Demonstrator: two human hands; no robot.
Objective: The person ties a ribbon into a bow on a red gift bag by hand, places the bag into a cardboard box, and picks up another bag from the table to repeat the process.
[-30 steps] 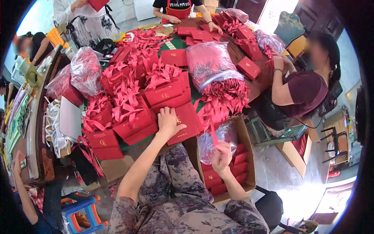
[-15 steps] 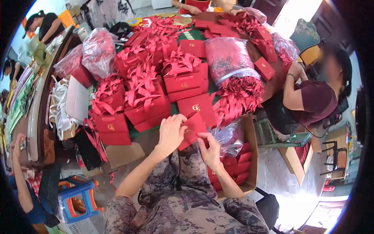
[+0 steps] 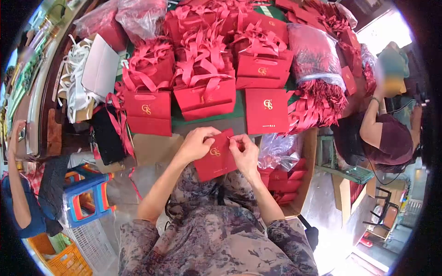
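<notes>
A flat red bag with a gold logo point(image 3: 215, 158) is held over my lap. My left hand point(image 3: 200, 143) grips its upper left edge with bent fingers. At its top right corner, my right hand point(image 3: 244, 154) pinches the edge between thumb and fingers, with a small red bit showing at the fingertips. Beyond my hands, another red bag with a gold logo point(image 3: 267, 110) lies on the table edge. Rows of red bags with ribbon handles point(image 3: 206, 99) stand to its left.
An open carton point(image 3: 307, 172) holding red bags and clear plastic stands by my right knee. Plastic-wrapped red bundles point(image 3: 315, 53) lie on the table. Blue stools point(image 3: 87, 198) are at left. A co-worker in a dark red top point(image 3: 396, 138) sits at right.
The view has tilted down and shifted left. The held bag now faces up more fully, and my right hand has moved from its lower right side to its top right corner.
</notes>
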